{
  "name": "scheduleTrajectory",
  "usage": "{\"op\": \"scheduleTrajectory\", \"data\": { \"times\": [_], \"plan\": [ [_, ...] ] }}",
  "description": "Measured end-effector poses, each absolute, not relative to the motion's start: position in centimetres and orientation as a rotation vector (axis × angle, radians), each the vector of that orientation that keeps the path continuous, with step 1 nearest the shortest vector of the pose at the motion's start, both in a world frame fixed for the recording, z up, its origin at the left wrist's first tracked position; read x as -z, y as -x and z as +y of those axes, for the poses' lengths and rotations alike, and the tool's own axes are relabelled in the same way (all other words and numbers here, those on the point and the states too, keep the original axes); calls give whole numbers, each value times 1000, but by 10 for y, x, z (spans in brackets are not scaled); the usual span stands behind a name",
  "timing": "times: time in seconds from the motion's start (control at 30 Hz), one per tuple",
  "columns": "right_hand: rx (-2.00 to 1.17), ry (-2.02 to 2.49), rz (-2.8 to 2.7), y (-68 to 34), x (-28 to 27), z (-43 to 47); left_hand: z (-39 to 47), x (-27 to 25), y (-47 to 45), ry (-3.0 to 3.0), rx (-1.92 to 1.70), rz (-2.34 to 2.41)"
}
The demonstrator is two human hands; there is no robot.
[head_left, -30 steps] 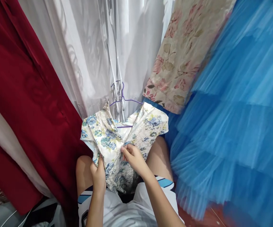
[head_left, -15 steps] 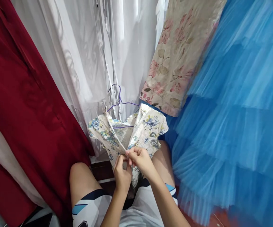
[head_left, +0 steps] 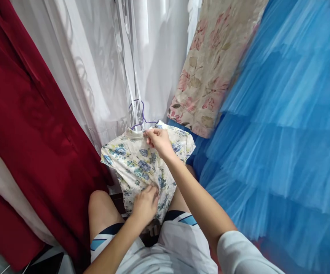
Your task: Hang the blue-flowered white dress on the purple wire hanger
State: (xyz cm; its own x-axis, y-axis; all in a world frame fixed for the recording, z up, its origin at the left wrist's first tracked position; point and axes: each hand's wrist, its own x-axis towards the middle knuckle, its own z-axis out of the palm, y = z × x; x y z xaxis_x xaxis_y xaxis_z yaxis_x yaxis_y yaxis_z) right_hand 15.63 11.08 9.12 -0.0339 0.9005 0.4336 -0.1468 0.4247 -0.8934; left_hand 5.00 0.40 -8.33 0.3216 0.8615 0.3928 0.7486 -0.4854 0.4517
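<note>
A white blouse with blue and yellow flowers (head_left: 133, 167) hangs from a purple wire hanger (head_left: 143, 114) in front of my knees. Up at its neckline, my right hand (head_left: 159, 141) is closed in a pinch on the zipper, at the top of the opening. The zipper pull itself is mostly hidden by the fingertips. Lower down, my left hand (head_left: 146, 203) is closed on the blouse's fabric, its fingers curled and slightly blurred. The cloth creases near those fingers.
White straps (head_left: 130, 57) run down to the hanger hook, before a white curtain (head_left: 165, 68). Dark red cloth (head_left: 39, 114) hangs at the left. To the right hang a pink-flowered beige garment (head_left: 204, 80) and a tiered blue tulle skirt (head_left: 267, 133).
My right hand has moved up from mid-blouse to the neckline, and the wide V-shaped opening has closed. My left hand has shifted slightly down; the blouse's shoulders have drawn closer together.
</note>
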Motion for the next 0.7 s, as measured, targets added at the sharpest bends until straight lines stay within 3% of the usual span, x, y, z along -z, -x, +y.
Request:
{"op": "scheduleTrajectory", "data": {
  "times": [0.17,0.3,0.4,0.5,0.6,0.7],
  "plan": [
    [-1017,705,-1367,-164,-81,90,48,-11,-12,-2140,-1760,1348],
    [-931,719,-1457,-164,-83,89,80,-74,-12,-2407,-1758,1155],
    [-788,799,-1479,-161,-77,100,91,-88,-24,-2436,-1815,1112],
    [-674,948,-1478,-159,-56,111,100,-94,-17,-2195,-2124,1152],
    [-763,985,-1494,-160,-31,110,116,-95,22,-1823,-2391,1193],
    [-888,929,-1469,-160,-16,93,133,-77,68,-1205,-2428,1233]
  ]
}}
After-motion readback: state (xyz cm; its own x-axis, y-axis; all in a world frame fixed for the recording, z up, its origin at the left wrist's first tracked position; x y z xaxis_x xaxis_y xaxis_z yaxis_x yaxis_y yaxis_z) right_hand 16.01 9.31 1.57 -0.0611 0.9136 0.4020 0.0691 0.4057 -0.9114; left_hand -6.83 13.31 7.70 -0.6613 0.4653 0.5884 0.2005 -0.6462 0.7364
